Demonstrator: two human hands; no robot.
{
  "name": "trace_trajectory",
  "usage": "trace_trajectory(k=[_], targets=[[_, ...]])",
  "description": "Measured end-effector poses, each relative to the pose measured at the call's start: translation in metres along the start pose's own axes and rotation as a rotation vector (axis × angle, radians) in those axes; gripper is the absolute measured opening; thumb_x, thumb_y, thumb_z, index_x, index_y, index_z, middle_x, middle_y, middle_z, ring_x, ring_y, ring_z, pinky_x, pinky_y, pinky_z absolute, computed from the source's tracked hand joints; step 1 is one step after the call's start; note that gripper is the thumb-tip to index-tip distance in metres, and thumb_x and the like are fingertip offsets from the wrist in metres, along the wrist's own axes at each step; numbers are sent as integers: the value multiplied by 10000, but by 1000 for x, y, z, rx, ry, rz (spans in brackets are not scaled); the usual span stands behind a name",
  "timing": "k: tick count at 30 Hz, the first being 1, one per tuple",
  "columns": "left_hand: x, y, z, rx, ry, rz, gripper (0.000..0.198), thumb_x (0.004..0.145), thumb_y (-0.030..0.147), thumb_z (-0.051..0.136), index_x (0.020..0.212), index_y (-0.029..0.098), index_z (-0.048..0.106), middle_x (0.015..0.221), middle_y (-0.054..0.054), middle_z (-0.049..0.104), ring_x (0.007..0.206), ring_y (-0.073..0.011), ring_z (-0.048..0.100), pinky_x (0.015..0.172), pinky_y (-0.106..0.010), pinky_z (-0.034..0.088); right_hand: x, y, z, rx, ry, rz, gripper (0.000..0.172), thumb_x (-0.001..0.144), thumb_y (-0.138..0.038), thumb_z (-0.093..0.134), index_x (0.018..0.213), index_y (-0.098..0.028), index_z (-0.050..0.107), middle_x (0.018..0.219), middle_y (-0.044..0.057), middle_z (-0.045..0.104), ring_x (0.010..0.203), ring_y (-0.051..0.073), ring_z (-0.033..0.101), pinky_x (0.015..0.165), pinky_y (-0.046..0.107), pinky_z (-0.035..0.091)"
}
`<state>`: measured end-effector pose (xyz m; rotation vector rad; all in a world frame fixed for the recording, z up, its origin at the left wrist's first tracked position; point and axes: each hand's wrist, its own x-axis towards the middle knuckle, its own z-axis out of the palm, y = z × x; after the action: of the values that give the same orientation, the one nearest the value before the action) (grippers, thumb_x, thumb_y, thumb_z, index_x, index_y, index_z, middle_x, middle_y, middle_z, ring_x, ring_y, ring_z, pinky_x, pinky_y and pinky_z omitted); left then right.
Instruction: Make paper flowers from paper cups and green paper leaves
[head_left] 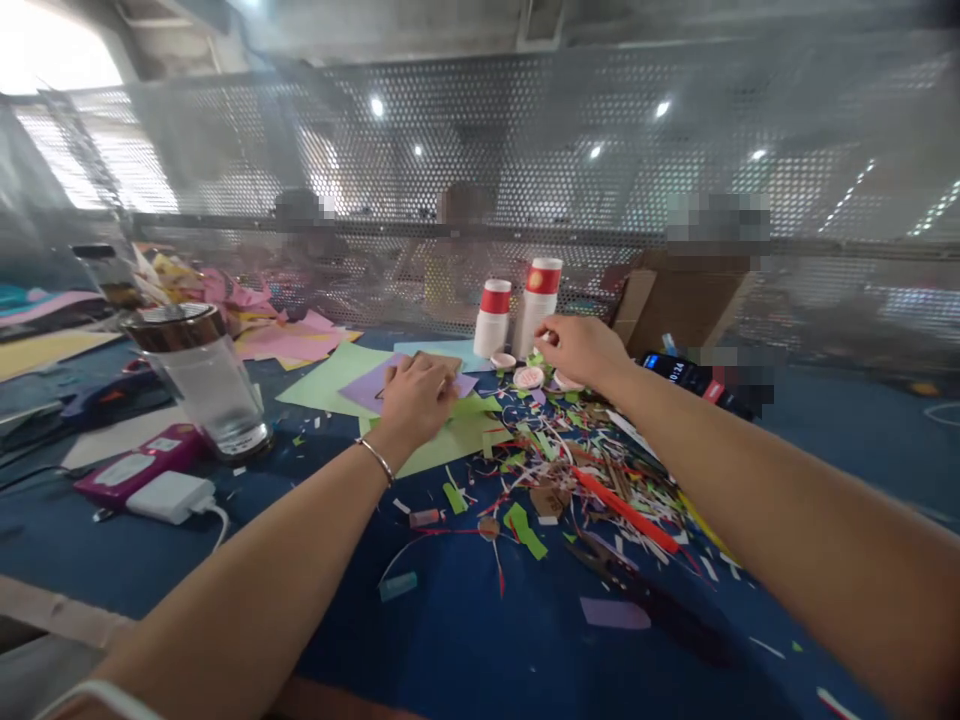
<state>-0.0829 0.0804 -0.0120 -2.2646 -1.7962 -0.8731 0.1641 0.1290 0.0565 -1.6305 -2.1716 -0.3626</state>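
Left hand (421, 388) lies over card (447, 363) atop purple sheet (360, 385); right hand (579, 347), fingers curled, hangs before cups (493, 335), near discs (528, 378). Whether either grasps anything, we cannot tell. Step, we judge: steadying card, reaching among discs. Next move calls for light fingertip pinch.

Behind the fingers (551, 336) stands a grey panel (480, 130) with many small holes, and 1 dark rail (525, 233) crosses it horizontally. High above the fingers is a grey ceiling (420, 25). Far to their left, a bright window opening (52, 45) gives strong white light. Above them shine 5 small bright spots (376, 105). The dark blue tabletop (465, 650) extends below and around them.
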Motion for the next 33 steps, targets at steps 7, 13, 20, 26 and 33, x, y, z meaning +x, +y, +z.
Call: trace_trajectory(k=[7, 13, 20, 26, 33], targets=[[3, -7, 6, -16, 34, -3, 160, 931, 270, 620, 1024, 248, 749, 1170, -83, 727, 1160, -323, 558, 954, -462, 377, 80, 19, 0, -17, 220, 231, 376, 951, -254, 555, 1297, -204, 692, 1219, 178, 725, 1126, 346, 674, 888, 439, 518], [3, -4, 3, -64, 28, -15, 147, 932, 255, 633, 1029, 241, 743, 1176, -77, 729, 1149, -314, 571, 960, -467, 389, 113, 33, 4, -8, 232, 295, 364, 935, -281, 601, 1281, -223, 699, 1256, 186, 698, 1107, 352, 658, 867, 456, 497], [4, -7, 8, -63, 43, -8, 137, 933, 250, 642, 1029, 240, 738, 1162, -70, 733, 1147, -308, 580, 947, -461, 405, 130, 36, 0, 28, 196, 282, 219, 927, -185, 612, 1097, -214, 746, 1166, 138, 753, 1056, 310, 666, 830, 413, 498], [5, -8, 8, -58, 49, -7, 137, 922, 246, 653, 1031, 245, 736, 1125, -76, 732, 1141, -323, 583, 934, -473, 411, 132, 39, -16, 65, 196, 281, 211, 997, -280, 654, 1176, -184, 713, 1252, 120, 706, 1107, 254, 673, 928, 421, 554], [5, -11, 5, -60, 79, 16, 124, 925, 240, 639, 1019, 243, 719, 1117, -90, 709, 1108, -320, 584, 944, -478, 415, 120, 36, -45, 176, 359, 291, 165, 977, -161, 594, 1090, -138, 712, 1191, 189, 735, 1048, 251, 634, 891, 381, 451]])
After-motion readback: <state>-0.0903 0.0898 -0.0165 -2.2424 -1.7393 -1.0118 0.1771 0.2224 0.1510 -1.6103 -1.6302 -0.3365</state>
